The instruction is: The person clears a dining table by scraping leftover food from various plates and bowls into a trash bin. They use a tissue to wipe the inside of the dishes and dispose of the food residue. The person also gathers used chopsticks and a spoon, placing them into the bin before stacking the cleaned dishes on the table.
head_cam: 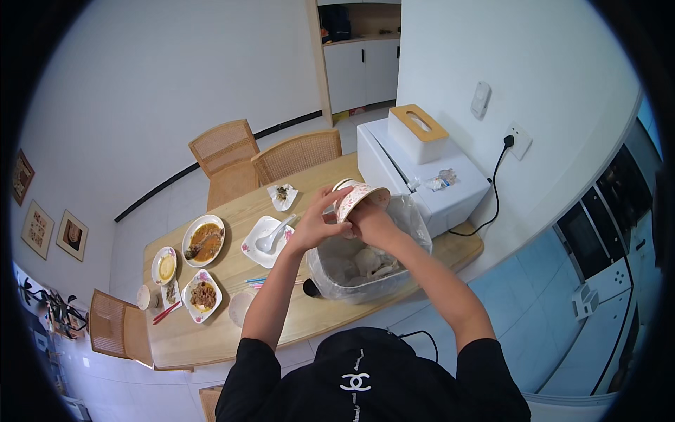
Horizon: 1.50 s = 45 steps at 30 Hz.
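Above a lined trash bin, a white bowl with pink floral pattern is tilted on its side, its mouth towards me. My left hand grips its outside, fingers on top and thumb near the lower rim. My right hand reaches into the bowl's mouth; its fingertips are hidden inside. Crumpled whitish waste lies in the bin, whose clear plastic liner folds over the rim. Left of the bin, a square floral plate holds a white spoon.
Dishes with food remains stand at the wooden table's left, near red chopsticks. A white appliance with a tissue box stands beyond the bin. Cane-backed chairs line the far side. A black cord runs to a wall socket.
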Each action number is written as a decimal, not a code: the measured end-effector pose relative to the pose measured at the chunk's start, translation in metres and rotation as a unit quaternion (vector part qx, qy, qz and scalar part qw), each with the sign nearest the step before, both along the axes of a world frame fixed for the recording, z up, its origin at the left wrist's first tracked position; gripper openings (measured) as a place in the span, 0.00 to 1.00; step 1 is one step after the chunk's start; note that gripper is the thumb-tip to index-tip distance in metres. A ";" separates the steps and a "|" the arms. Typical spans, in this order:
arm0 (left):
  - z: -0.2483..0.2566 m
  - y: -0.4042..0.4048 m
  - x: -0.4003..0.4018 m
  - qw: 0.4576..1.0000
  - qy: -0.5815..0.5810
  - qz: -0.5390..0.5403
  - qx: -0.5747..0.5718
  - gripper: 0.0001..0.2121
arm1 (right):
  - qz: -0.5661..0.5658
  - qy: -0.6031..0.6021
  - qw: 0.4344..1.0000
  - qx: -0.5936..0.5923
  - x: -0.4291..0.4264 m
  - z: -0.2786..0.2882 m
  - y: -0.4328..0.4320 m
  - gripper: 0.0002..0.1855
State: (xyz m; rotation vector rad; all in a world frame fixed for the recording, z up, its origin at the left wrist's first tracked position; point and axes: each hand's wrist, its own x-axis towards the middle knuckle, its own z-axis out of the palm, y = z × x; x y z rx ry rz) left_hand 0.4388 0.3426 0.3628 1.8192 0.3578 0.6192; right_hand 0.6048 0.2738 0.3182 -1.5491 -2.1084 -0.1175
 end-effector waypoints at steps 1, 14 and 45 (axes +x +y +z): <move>-0.001 0.000 0.000 1.000 -0.002 0.000 0.000 0.33 | 0.015 -0.002 1.000 0.006 -0.001 0.004 -0.003 0.22; 0.012 0.003 -0.009 0.998 0.001 0.035 0.060 0.34 | 0.028 -0.041 0.991 -0.123 0.009 0.007 -0.052 0.10; -0.005 -0.002 -0.027 0.944 -0.130 0.078 -0.294 0.27 | -0.085 0.284 0.954 -0.030 0.028 0.007 -0.064 0.20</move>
